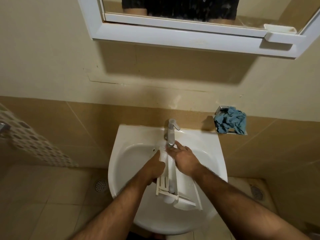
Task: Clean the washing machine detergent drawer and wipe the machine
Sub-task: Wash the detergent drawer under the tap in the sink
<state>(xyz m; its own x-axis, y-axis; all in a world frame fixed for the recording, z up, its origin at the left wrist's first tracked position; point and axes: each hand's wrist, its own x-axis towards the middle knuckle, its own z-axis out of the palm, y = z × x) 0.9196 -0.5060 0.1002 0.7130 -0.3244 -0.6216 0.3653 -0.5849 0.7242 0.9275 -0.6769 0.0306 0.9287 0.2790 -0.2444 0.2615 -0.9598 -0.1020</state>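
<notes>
The white detergent drawer (170, 184) lies lengthwise in the white sink (213, 153), its far end under the tap (170, 132). My left hand (155, 168) grips the drawer's left side, fingers curled round its edge. My right hand (184, 157) rests with straight fingers on the drawer's far right part, fingertips just below the tap spout. Water seems to run over the drawer's far end. A crumpled blue cloth (231, 122) sits on a small metal wall shelf right of the sink.
A white-framed mirror cabinet (181, 37) hangs above the sink. Tiled floor lies on both sides, with a floor drain (101, 185) at left and another (256, 193) at right. A perforated white basket (34, 141) stands at the left.
</notes>
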